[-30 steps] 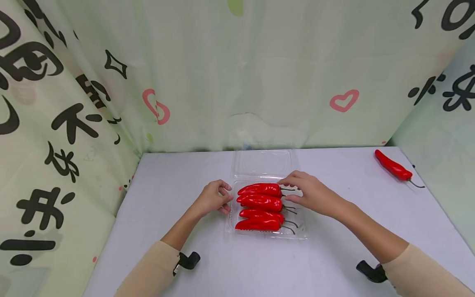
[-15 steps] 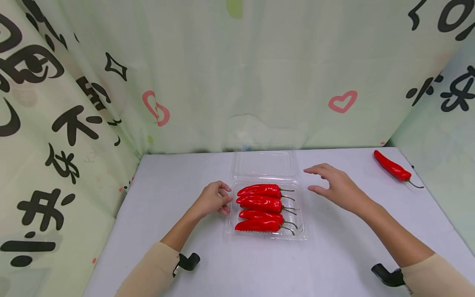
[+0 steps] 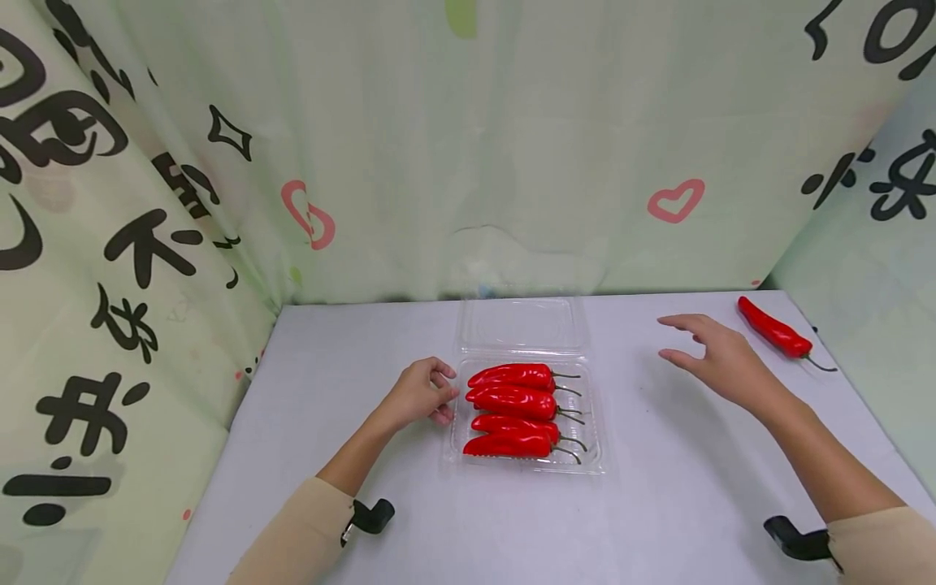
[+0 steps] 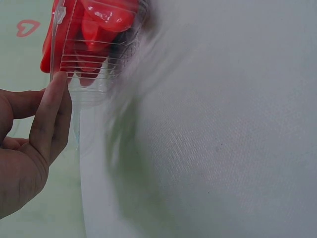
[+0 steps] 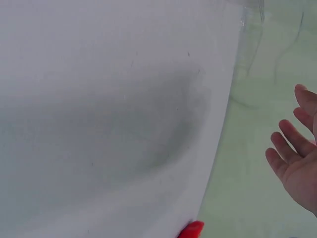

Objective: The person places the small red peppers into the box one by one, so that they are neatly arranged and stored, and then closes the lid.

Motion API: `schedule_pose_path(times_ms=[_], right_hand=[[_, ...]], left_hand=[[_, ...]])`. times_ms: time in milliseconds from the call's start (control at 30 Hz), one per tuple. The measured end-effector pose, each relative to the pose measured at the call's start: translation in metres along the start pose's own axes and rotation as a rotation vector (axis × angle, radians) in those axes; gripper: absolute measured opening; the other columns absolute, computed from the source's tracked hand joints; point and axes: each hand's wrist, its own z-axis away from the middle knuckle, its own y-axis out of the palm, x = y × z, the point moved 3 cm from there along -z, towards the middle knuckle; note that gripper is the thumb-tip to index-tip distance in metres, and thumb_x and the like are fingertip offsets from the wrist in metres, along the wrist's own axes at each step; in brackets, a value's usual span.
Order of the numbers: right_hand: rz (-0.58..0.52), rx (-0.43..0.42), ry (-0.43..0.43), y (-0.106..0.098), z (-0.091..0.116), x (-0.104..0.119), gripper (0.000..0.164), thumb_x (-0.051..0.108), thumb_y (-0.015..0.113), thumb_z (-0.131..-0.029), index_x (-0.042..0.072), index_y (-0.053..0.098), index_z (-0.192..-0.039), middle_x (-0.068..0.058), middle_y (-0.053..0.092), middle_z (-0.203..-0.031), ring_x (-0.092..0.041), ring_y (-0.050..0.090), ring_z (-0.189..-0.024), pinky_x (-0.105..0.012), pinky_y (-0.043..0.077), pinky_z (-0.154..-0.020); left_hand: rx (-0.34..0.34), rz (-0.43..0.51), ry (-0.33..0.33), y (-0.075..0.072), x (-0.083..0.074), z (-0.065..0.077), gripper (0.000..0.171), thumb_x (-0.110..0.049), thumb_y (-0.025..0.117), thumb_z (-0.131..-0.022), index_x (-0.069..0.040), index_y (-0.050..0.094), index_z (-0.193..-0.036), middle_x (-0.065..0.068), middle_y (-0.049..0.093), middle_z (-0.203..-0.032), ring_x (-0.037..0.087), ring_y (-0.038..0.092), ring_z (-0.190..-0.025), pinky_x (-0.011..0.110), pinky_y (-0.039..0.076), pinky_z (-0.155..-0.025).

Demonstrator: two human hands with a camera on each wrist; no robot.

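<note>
Several red chili peppers (image 3: 514, 400) with green stems lie side by side in a clear plastic clamshell box (image 3: 594, 443). The lid (image 3: 522, 323) is flipped back, away from me. At the box's left edge is my left hand (image 3: 422, 392); in the left wrist view a fairly straight finger (image 4: 51, 106) touches the rim near a corner. My right hand (image 3: 720, 357) hovers above the table between the box and a single red chili pepper (image 3: 777, 327) at the far right. Its fingers and thumb are spread apart and hold nothing. Only a tip of that pepper (image 5: 192, 229) shows in the right wrist view.
A white table (image 3: 351, 528) carries everything. Printed curtains (image 3: 475, 162) hang behind it and along both sides. The lone pepper lies near the table's back right corner.
My right hand has let go of the chili pepper area over the box and moved right, towards the lone pepper, with its fingers spread. My left hand and the box have stayed put.
</note>
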Motion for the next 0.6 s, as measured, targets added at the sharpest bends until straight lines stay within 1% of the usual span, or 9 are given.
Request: schedule_pose_path(times_ms=[133,267,367,500,567,600], right_hand=[[-0.013,0.009,0.07,-0.009,0.0,-0.018,0.068,0.035,0.074,-0.096,0.005,0.048,-0.151,-0.031,0.048,-0.148,-0.056,0.051,-0.123,-0.065,0.06,-0.085],[-0.016,0.006,0.116,-0.018,0.002,-0.037,0.07,0.04,0.07,-0.098,0.004,0.045,-0.153,-0.033,0.046,-0.149,-0.06,0.048,-0.124,-0.066,0.059,-0.083],[-0.008,0.01,0.15,-0.022,0.004,-0.052,0.069,0.044,0.063,-0.102,0.004,0.043,-0.154,-0.033,0.045,-0.15,-0.061,0.046,-0.126,-0.072,0.054,-0.089],[-0.009,0.023,0.208,-0.027,0.007,-0.072,0.072,0.047,0.055,-0.105,0.002,0.036,-0.157,-0.039,0.037,-0.152,-0.064,0.037,-0.133,-0.08,0.043,-0.096],[-0.012,0.019,0.228,-0.03,0.009,-0.08,0.073,0.045,0.054,-0.106,-0.001,0.032,-0.158,-0.042,0.033,-0.152,-0.065,0.033,-0.133,-0.082,0.042,-0.095],[-0.014,0.014,0.237,-0.032,0.009,-0.084,0.073,0.044,0.054,-0.106,-0.002,0.031,-0.158,-0.043,0.032,-0.151,-0.065,0.033,-0.132,-0.081,0.043,-0.094]], left_hand=[[-0.005,-0.004,-0.004,0.0,-0.001,0.001,0.03,-0.004,0.069,-0.097,0.004,0.056,-0.123,0.014,0.064,-0.093,0.019,0.071,-0.058,0.031,0.063,-0.058],[-0.008,-0.011,-0.01,0.0,-0.002,0.001,0.03,-0.005,0.069,-0.097,0.003,0.057,-0.123,0.014,0.065,-0.093,0.018,0.071,-0.058,0.031,0.063,-0.058],[-0.008,-0.01,-0.008,0.0,-0.002,0.001,0.029,-0.005,0.069,-0.097,0.004,0.057,-0.123,0.014,0.065,-0.093,0.019,0.071,-0.058,0.031,0.063,-0.058],[-0.002,-0.007,-0.007,0.0,-0.001,0.0,0.029,-0.005,0.069,-0.097,0.004,0.057,-0.122,0.014,0.064,-0.093,0.018,0.071,-0.058,0.031,0.063,-0.058],[0.003,-0.004,-0.003,0.0,-0.001,0.0,0.029,-0.005,0.069,-0.097,0.004,0.056,-0.122,0.014,0.064,-0.093,0.019,0.071,-0.058,0.031,0.063,-0.058],[0.003,-0.002,-0.002,0.0,0.0,0.0,0.029,-0.005,0.069,-0.097,0.004,0.056,-0.122,0.014,0.064,-0.093,0.019,0.071,-0.058,0.031,0.063,-0.058]])
